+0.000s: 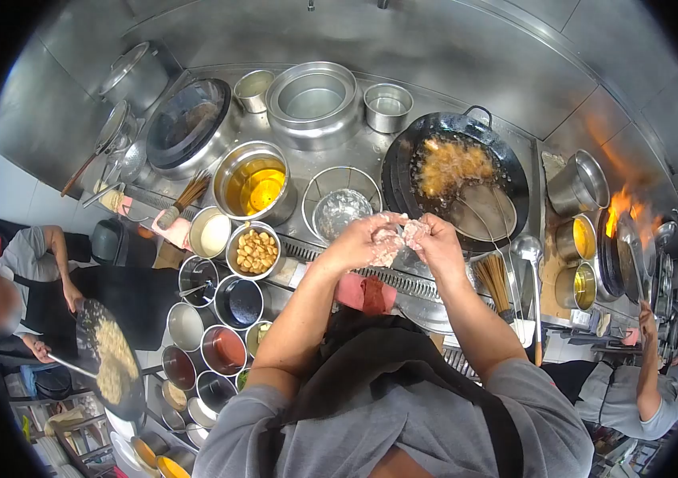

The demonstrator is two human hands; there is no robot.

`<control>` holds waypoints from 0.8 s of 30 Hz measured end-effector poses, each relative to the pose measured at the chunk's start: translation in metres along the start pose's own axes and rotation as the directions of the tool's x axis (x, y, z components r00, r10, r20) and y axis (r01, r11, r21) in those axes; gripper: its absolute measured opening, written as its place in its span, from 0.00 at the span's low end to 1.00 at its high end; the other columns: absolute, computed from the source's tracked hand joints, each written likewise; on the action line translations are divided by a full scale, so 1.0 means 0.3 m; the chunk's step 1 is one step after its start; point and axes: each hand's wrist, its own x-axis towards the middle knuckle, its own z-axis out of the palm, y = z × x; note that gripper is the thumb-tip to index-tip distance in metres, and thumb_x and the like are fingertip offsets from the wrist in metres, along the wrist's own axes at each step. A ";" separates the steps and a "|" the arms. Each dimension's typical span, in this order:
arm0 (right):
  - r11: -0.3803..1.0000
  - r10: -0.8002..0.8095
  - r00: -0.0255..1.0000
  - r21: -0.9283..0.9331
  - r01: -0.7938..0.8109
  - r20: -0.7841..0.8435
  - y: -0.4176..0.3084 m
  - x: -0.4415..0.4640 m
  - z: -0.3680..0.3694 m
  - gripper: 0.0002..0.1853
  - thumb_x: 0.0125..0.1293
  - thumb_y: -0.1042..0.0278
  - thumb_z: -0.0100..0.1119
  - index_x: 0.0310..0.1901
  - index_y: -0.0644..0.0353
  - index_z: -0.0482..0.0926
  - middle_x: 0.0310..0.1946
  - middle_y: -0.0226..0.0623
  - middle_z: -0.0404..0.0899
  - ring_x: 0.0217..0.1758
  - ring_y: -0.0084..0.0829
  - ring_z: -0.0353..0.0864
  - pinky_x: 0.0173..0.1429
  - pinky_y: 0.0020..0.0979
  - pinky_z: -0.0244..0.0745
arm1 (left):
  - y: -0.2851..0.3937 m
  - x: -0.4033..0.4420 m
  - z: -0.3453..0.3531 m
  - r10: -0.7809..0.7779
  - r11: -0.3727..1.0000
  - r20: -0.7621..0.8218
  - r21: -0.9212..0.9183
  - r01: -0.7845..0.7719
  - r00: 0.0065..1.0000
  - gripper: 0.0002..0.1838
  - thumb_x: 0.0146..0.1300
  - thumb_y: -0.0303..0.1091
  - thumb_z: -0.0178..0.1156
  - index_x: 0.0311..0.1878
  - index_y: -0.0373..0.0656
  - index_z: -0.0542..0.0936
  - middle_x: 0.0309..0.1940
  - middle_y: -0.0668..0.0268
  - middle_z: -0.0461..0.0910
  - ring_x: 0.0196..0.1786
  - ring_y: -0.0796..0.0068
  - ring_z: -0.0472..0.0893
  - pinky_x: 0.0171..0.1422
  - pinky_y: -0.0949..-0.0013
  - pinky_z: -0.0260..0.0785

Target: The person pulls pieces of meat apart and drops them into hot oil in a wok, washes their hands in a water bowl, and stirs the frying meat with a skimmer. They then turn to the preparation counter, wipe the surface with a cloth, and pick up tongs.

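Observation:
My left hand (364, 241) is closed around pale, flour-coated pieces of raw meat (387, 245). Beside it, my right hand (439, 248) pinches another coated piece (415, 233) between thumb and fingers. Both hands are close together, above the counter's front edge. Just beyond my left hand is a metal bowl (342, 213) with white floury residue, within a round wire basket (309, 193). To the right of my hands, golden pieces (454, 166) fry in bubbling oil in a black wok (514, 171). A wire skimmer (482, 213) rests in the wok's near side.
Left are a pot of yellow oil (253, 180), a container of peeled cloves (257, 252) and several sauce pots (224, 349). A ladle (527, 253) and bamboo brush (493, 279) lie right. Flames (627, 211) rise at a co-worker's (626, 390) wok; another co-worker (32, 255) tips a wok left.

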 end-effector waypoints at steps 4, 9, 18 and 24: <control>0.977 -0.086 0.994 -0.203 0.069 -0.073 -0.019 0.002 0.058 0.09 0.55 0.67 0.67 0.29 0.62 0.76 0.20 0.25 0.75 0.21 0.14 0.70 0.24 0.18 0.61 | 0.018 0.007 0.024 0.211 0.964 -0.055 0.179 -0.198 0.976 0.22 0.58 0.31 0.64 0.57 0.43 0.74 0.43 0.63 0.80 0.41 0.76 0.80 0.45 0.72 0.73; 0.857 -0.208 0.977 -0.489 0.161 -0.043 -0.005 -0.007 0.047 0.08 0.55 0.70 0.66 0.30 0.61 0.76 0.21 0.24 0.75 0.22 0.13 0.69 0.24 0.18 0.62 | -0.035 0.017 0.019 0.262 0.948 -0.077 0.205 -0.242 0.962 0.18 0.56 0.28 0.63 0.51 0.40 0.76 0.37 0.64 0.81 0.37 0.77 0.79 0.40 0.71 0.74; 0.981 -0.187 0.982 -0.051 0.186 -0.002 -0.010 0.019 0.000 0.04 0.62 0.74 0.57 0.37 0.60 0.74 0.23 0.28 0.74 0.21 0.16 0.70 0.23 0.18 0.64 | -0.074 0.039 0.009 0.069 0.991 -0.322 -0.090 -0.103 0.944 0.06 0.60 0.25 0.60 0.41 0.40 0.77 0.25 0.71 0.76 0.24 0.85 0.73 0.24 0.79 0.64; 0.976 -0.195 0.979 0.090 0.199 -0.056 -0.046 0.016 0.001 0.03 0.64 0.73 0.52 0.36 0.63 0.74 0.22 0.30 0.74 0.20 0.18 0.71 0.22 0.19 0.64 | -0.061 0.027 -0.004 -0.015 0.984 -0.305 -0.175 -0.041 0.952 0.11 0.59 0.25 0.61 0.45 0.40 0.77 0.27 0.72 0.78 0.27 0.86 0.75 0.28 0.79 0.66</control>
